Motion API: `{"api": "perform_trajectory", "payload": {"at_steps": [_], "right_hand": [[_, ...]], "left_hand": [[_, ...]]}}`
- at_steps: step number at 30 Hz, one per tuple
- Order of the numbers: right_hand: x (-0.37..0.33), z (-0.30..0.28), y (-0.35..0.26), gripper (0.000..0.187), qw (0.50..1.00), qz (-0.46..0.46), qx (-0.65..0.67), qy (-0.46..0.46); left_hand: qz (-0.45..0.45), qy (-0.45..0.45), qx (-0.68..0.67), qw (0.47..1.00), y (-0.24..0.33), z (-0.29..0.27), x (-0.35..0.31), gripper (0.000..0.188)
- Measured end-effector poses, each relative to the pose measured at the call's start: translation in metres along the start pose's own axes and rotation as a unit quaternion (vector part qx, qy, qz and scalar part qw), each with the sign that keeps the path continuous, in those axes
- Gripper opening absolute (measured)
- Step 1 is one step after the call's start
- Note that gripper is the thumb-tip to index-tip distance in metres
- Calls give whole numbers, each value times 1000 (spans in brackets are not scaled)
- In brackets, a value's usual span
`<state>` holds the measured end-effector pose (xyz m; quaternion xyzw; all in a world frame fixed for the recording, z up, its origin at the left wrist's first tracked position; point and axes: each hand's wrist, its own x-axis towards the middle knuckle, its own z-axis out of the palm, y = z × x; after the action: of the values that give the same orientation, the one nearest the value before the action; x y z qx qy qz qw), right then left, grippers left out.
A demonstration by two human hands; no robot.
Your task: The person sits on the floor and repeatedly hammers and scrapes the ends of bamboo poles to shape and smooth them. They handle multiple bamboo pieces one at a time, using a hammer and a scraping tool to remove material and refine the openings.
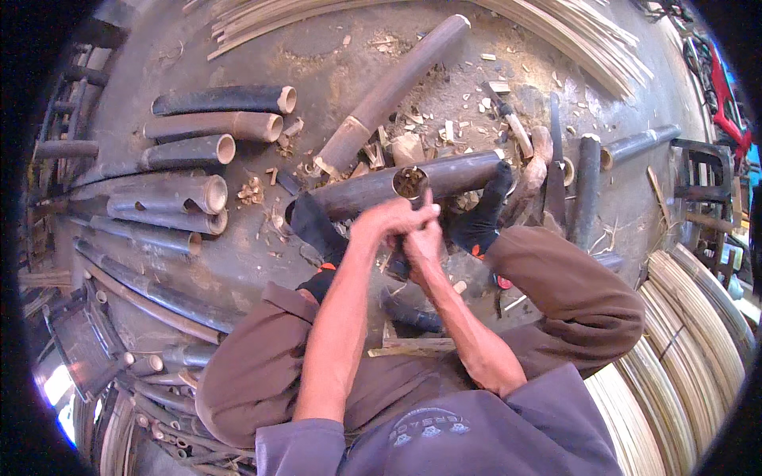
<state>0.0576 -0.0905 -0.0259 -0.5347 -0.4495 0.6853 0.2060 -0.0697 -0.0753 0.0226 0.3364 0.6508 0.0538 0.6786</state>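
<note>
A dark bamboo pole (349, 198) lies crosswise in front of me, with a round opening (409, 183) cut in its upper side and brown bits inside. My left hand (385, 220) and my right hand (424, 241) meet at the near edge of this opening. Both are closed around a dark-handled tool (398, 266), whose handle end shows below my wrists. My hands mostly hide its working end, so its exact kind is unclear. My dark-socked feet (319, 230) press on the pole, one on each side of the opening.
Another bamboo pole (397, 87) slants away beyond. Cut bamboo lengths (214, 127) lie at the left. A hatchet-like tool (512, 119), a saw-like blade (557, 159) and wood chips (444, 131) lie ahead to the right. Bundled strips (675, 325) are at the right.
</note>
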Motion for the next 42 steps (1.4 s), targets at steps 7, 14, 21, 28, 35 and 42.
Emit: {"api": "perform_trajectory", "payload": {"at_steps": [7, 14, 21, 28, 35, 42], "right_hand": [[62, -67, -121, 62, 762, -174, -531, -326], [89, -67, -107, 61, 745, -147, -527, -382], [-3, 10, -2, 81, 989, -28, 5, -144], [56, 77, -53, 49, 909, 157, 385, -3], [-49, -24, -49, 37, 964, 207, 134, -101], [-81, -79, -183, 71, 744, -269, -573, -214]], "left_hand": [[197, 162, -600, 759, 21, 76, 56, 73], [196, 109, -645, 730, 18, 68, 65, 73], [-24, 266, -60, 962, -21, 20, -33, 88], [185, 559, -234, 774, -32, -40, -67, 34], [210, 467, -271, 815, -29, -11, -4, 29], [230, 448, -358, 786, -38, -30, 2, 28]]}}
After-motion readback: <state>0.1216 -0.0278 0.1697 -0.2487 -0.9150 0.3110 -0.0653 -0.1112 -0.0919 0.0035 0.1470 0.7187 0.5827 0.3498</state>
